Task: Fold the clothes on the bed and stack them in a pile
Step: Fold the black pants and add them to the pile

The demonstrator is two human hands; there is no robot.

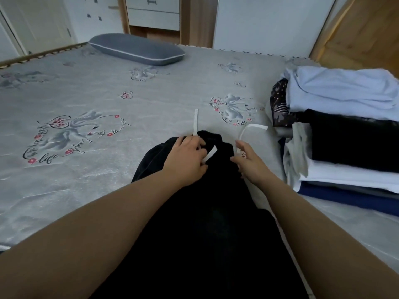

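Both hands on the black drawstring garment [200, 212]

Left hand [185, 158] lies flat on its waistband; right hand [250, 162] pinches the white flat drawstring [248, 131]. Folded clothes pile [345, 134] sits right of that hand on the grey printed bed [97, 93].

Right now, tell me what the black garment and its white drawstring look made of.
Black garment: soft matte fabric, probably knit cotton; it absorbs light and drapes in folds. White drawstring: flat woven tape, probably cotton; thin, matte, holds a curve.
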